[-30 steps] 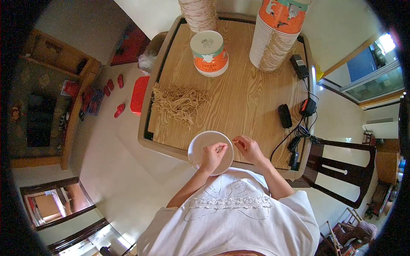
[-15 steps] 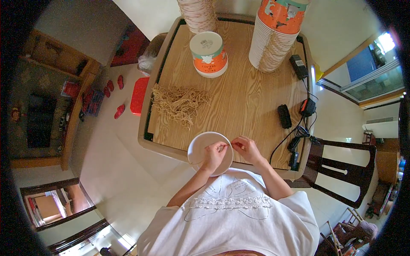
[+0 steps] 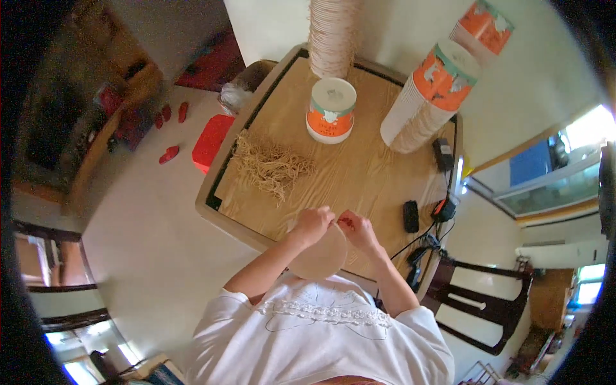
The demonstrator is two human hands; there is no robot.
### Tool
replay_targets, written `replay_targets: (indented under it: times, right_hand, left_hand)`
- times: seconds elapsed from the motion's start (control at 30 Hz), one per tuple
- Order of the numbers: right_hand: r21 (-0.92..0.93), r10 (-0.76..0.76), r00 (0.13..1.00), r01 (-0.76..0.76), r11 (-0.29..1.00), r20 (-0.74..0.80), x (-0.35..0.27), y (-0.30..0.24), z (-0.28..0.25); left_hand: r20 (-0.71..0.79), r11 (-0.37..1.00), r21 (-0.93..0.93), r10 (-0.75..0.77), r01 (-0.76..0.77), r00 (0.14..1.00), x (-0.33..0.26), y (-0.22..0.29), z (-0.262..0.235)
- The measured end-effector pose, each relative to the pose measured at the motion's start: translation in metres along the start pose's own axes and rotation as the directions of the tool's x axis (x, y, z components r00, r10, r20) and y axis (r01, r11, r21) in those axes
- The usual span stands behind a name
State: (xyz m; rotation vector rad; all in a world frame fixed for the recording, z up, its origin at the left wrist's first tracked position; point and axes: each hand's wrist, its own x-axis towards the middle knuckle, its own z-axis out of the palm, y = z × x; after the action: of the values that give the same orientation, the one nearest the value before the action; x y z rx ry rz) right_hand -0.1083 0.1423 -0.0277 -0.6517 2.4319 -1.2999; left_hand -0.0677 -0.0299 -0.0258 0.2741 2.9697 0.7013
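Observation:
My left hand (image 3: 312, 224) and my right hand (image 3: 356, 230) meet at the top rim of a round pale paper disc (image 3: 324, 255), held at the near edge of the wooden table (image 3: 372, 173). Both hands pinch the rim, fingers closed, knuckles nearly touching. What lies between the fingertips is too small to tell. A loose pile of straw-coloured strands (image 3: 269, 167) lies on the table to the left, beyond my left hand.
An orange-and-white lidded paper tub (image 3: 330, 110) stands at the far side, with a tall brown stack (image 3: 332, 35) behind it and a leaning stack of orange-and-white cups (image 3: 430, 96) to the right. Black devices and cables (image 3: 410, 216) lie right. A dark chair (image 3: 475, 308) and a red stool (image 3: 212, 138) flank the table.
The disc showed a white face lying near the table edge; now it looks tan and tipped toward me. My hands have drawn closer together at its top rim.

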Motion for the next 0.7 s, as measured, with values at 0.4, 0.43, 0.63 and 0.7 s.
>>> replay_targets:
  times: [0.4,0.43,0.63,0.7]
  right_hand:
    - [-0.142,-0.034,0.972,0.069,0.987,0.233,0.037,0.000,-0.025]
    - [-0.141,-0.071,0.965,0.109,0.984,0.253,0.040,0.003,-0.025]
    - [-0.176,-0.024,0.935,0.091,0.980,0.353,0.038,0.011,-0.021]
    - [-0.152,-0.035,0.930,0.097,0.984,0.365,0.033,0.014,-0.018]
  left_hand:
    - [-0.237,0.971,-0.183,-0.196,0.155,0.951,0.003,0.005,0.031]
    - [-0.225,0.962,-0.215,-0.214,0.166,0.951,0.003,0.006,0.032]
    - [0.040,0.863,-0.486,-0.132,0.135,0.990,-0.020,0.011,0.002]
    - [0.055,0.778,-0.616,-0.113,0.123,0.992,-0.023,0.003,0.024]
